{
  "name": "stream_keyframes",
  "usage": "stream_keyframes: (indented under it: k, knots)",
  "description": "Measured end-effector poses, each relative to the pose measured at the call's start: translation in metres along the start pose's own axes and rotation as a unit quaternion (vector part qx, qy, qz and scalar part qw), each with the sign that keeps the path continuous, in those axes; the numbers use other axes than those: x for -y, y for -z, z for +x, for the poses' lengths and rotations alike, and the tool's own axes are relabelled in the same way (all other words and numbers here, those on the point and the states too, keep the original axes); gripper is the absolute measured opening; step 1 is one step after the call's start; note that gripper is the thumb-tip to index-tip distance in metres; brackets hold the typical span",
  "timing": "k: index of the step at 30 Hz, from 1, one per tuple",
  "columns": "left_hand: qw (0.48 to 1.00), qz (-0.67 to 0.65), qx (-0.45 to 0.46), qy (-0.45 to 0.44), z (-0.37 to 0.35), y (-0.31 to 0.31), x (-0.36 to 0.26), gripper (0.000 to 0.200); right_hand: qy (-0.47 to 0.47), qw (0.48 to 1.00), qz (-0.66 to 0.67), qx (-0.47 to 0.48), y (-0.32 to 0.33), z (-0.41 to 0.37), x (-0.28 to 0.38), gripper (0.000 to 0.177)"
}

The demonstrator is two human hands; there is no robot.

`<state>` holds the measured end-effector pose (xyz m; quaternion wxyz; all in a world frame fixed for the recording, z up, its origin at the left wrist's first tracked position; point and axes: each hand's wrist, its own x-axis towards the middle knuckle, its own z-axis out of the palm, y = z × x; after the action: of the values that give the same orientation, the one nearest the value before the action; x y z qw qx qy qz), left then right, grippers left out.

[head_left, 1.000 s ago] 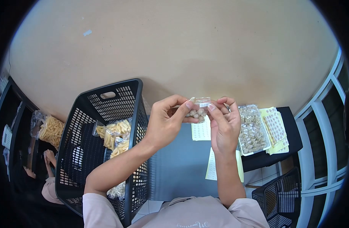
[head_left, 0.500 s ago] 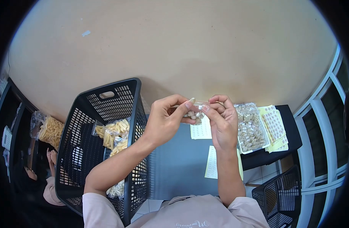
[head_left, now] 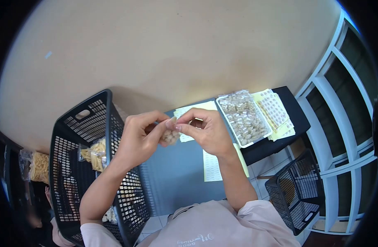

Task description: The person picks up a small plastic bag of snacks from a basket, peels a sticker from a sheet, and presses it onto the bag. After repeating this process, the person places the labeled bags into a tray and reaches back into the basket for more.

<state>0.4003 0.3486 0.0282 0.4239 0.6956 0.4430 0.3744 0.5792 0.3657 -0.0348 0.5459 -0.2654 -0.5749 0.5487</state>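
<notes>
Between my hands, above the grey table (head_left: pixel 178 177), is a small clear bag (head_left: pixel 169 138) of pale, roundish pieces. My left hand (head_left: pixel 141 138) pinches its upper part with thumb and forefinger. Right beside that, the thumb and forefinger of my right hand (head_left: pixel 207 132) are pinched on the bag's top edge. The fingertips of both hands nearly touch, and they hide the bag's mouth. Behind and below the hands lie label sheets (head_left: pixel 208 106), with another label sheet (head_left: pixel 212 168) nearer my body.
A white tray (head_left: pixel 245 123) of similar filled bags stands right, beside sticker sheets (head_left: pixel 279 108). A large black crate (head_left: pixel 110 144) holding bags of yellowish sticks (head_left: pixel 99 154) is at left. Another black crate (head_left: pixel 296 191) sits lower right. Another person's sleeve (head_left: pixel 59 234) shows lower left.
My view has swung right, so the table items appear farther left. My hands have drawn closer together, and the fingertips now meet at the bag's top.
</notes>
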Motion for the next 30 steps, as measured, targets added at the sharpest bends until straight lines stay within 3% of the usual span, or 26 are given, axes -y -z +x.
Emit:
stream_keyframes:
  k: [2,7,10,14,18,26,28,30]
  knots:
    - [0.995,0.093,0.024,-0.002,0.000,-0.005,-0.005,0.013,0.012,0.994,-0.105,-0.014,0.008,-0.009,0.007,0.007]
    - [0.979,0.183,0.035,-0.084,-0.008,-0.006,-0.018,0.014,-0.008,0.982,-0.185,-0.038,0.050,-0.017,0.008,0.006]
    - [0.968,0.221,-0.032,-0.111,-0.017,0.011,-0.037,0.023,-0.067,0.952,-0.273,-0.118,0.116,-0.010,0.015,0.006]
    - [0.956,0.240,-0.121,-0.120,-0.032,0.047,-0.061,0.022,-0.132,0.913,-0.347,-0.168,0.243,0.002,-0.030,0.007]
    - [0.934,0.290,-0.178,-0.111,-0.051,0.077,-0.066,0.022,-0.173,0.904,-0.367,-0.136,0.286,0.010,-0.070,0.005]
    - [0.913,0.342,-0.221,-0.026,-0.090,0.119,-0.052,0.022,-0.231,0.892,-0.376,-0.097,0.267,0.051,-0.155,0.007]
    - [0.903,0.336,-0.264,0.051,-0.102,0.120,-0.050,0.021,-0.128,0.848,-0.512,-0.045,0.285,0.060,-0.189,0.014]
    - [0.895,0.355,-0.264,0.056,-0.114,0.128,-0.044,0.020,-0.081,0.803,-0.590,-0.005,0.308,0.068,-0.222,0.015]
